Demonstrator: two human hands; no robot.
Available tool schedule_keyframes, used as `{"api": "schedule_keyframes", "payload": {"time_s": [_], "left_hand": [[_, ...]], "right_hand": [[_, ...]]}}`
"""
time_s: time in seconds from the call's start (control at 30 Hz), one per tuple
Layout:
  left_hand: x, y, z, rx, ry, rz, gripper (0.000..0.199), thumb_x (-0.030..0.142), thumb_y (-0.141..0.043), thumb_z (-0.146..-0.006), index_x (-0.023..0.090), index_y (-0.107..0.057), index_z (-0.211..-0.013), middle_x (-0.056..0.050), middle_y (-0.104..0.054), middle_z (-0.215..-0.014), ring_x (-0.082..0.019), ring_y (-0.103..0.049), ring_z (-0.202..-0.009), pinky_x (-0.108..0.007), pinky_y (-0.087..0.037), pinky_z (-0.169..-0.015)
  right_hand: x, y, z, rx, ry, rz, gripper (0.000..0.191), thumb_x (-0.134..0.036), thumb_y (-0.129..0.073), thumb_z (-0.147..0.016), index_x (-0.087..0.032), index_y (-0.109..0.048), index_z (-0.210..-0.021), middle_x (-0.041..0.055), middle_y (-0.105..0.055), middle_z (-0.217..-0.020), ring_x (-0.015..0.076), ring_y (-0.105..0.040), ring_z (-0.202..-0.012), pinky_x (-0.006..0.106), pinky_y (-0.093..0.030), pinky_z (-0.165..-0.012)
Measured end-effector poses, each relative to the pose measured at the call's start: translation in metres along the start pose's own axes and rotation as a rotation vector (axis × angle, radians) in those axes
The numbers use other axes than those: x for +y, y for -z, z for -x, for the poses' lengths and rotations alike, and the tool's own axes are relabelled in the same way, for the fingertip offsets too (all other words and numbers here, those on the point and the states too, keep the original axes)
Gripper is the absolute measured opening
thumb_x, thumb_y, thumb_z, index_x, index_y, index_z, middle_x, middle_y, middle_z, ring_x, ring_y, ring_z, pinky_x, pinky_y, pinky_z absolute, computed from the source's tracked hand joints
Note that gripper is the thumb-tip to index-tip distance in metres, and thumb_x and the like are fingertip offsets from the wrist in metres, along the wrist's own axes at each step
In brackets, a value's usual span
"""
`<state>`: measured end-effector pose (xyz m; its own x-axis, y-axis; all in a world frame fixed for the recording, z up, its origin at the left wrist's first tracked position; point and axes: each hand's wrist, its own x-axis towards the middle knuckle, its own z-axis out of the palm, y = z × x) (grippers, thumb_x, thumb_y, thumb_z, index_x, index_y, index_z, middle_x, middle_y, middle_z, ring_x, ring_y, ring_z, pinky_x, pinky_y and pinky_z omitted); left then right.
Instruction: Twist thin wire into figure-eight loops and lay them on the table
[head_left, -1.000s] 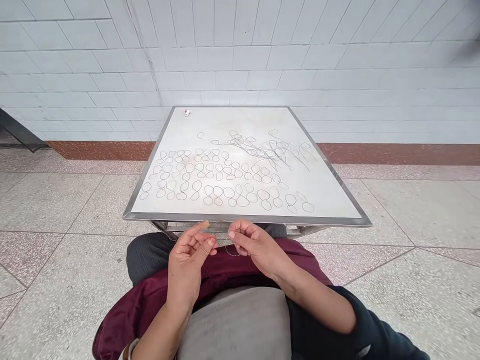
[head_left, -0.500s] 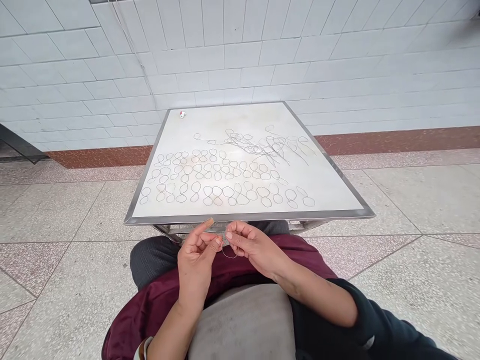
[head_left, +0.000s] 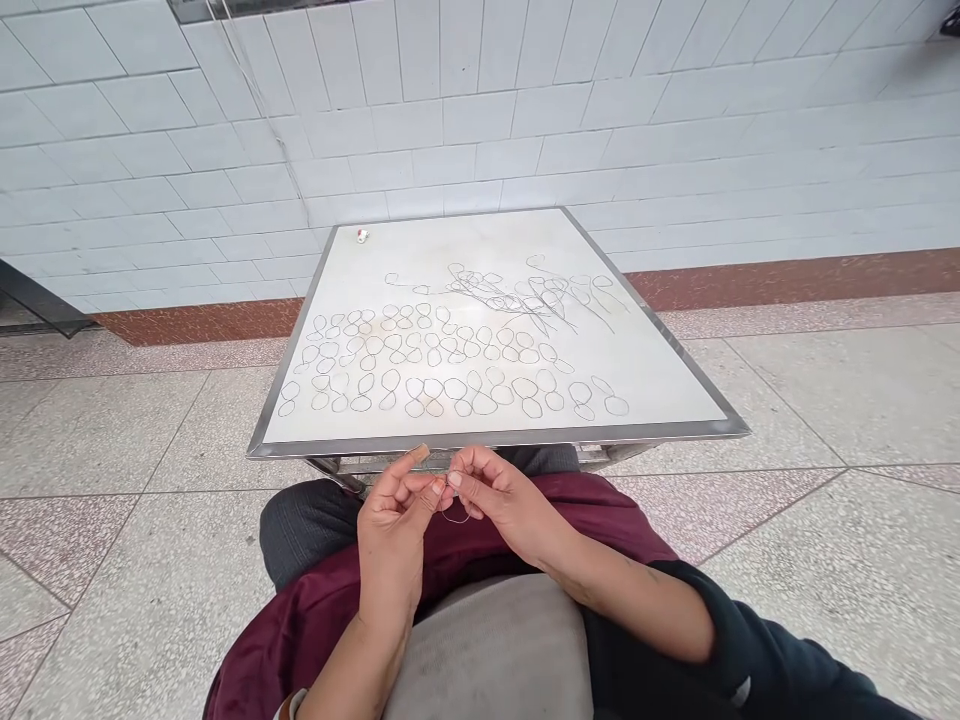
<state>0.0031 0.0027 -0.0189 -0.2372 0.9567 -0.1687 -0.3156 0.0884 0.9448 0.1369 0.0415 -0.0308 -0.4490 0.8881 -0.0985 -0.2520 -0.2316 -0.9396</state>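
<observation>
A thin wire [head_left: 454, 519] bent into a loop hangs between my two hands, above my lap and just in front of the table's near edge. My left hand [head_left: 395, 528] pinches it between thumb and fingertip; the index finger, with a tan wrap at its tip, points up and away. From the other side my right hand [head_left: 504, 500] grips the wire with thumb and fingers, its tips touching those of the left. The fingers hide part of the wire. Rows of figure-eight wire pieces [head_left: 425, 397] lie on the near and left part of the table.
The white table [head_left: 660, 390] has a raised grey metal rim. Toward its back right lies a tangle of looped wires with long tails [head_left: 517, 295]. A small red-and-white item [head_left: 363, 236] sits in the far left corner. Behind stands a tiled wall [head_left: 480, 120].
My right hand has come slightly left, closing the small gap to my left fingertips. The wire loop now shows less below the fingers. The view has tilted a little.
</observation>
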Motion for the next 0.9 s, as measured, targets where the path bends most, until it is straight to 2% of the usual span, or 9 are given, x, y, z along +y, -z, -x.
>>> {"api": "schedule_keyframes", "payload": {"time_s": [0.2, 0.33, 0.5, 0.73, 0.9], "left_hand": [[0.001, -0.001, 0.005, 0.035, -0.007, -0.035, 0.042, 0.025, -0.076, -0.074, 0.021, -0.064, -0.114, 0.001, -0.071, -0.081, -0.011, -0.063, -0.075, -0.027, -0.05, -0.082], [0.002, -0.002, 0.005, 0.043, -0.01, -0.04, 0.044, 0.024, -0.076, -0.074, 0.022, -0.062, -0.115, 0.002, -0.071, -0.08, -0.011, -0.062, -0.073, -0.025, -0.05, -0.079], [-0.002, -0.005, 0.004, 0.056, -0.011, 0.074, 0.048, 0.022, -0.075, -0.075, 0.021, -0.058, -0.119, 0.002, -0.071, -0.078, -0.01, -0.061, -0.071, -0.025, -0.049, -0.078], [-0.007, -0.006, 0.005, 0.096, 0.069, 0.22, 0.054, 0.022, -0.077, -0.072, 0.018, -0.057, -0.121, 0.0, -0.072, -0.076, -0.011, -0.062, -0.072, -0.028, -0.049, -0.079], [-0.01, -0.006, 0.006, 0.116, 0.081, 0.225, 0.051, 0.024, -0.076, -0.074, 0.018, -0.057, -0.12, -0.001, -0.071, -0.079, -0.011, -0.06, -0.067, -0.025, -0.049, -0.066]], "right_hand": [[-0.003, -0.001, 0.002, 0.03, 0.066, 0.095, 0.023, -0.04, -0.06, -0.088, -0.02, -0.052, -0.083, -0.0044, -0.054, -0.069, 0.0089, -0.04, -0.055, 0.024, -0.034, -0.055], [-0.002, -0.001, 0.004, 0.028, 0.054, 0.072, 0.022, -0.04, -0.061, -0.087, -0.02, -0.053, -0.082, -0.0048, -0.052, -0.068, 0.0088, -0.04, -0.055, 0.024, -0.034, -0.056], [0.002, -0.001, 0.002, 0.026, 0.03, 0.034, 0.022, -0.04, -0.063, -0.086, -0.019, -0.055, -0.081, -0.0045, -0.052, -0.067, 0.0091, -0.039, -0.056, 0.024, -0.033, -0.056], [0.006, -0.004, 0.002, 0.04, 0.026, -0.004, 0.024, -0.039, -0.065, -0.086, -0.019, -0.054, -0.077, -0.004, -0.054, -0.068, 0.0086, -0.04, -0.057, 0.023, -0.034, -0.056], [0.011, -0.008, 0.003, 0.069, -0.011, -0.025, 0.025, -0.039, -0.067, -0.084, -0.019, -0.053, -0.076, -0.0037, -0.057, -0.067, 0.008, -0.045, -0.056, 0.022, -0.036, -0.054]]}}
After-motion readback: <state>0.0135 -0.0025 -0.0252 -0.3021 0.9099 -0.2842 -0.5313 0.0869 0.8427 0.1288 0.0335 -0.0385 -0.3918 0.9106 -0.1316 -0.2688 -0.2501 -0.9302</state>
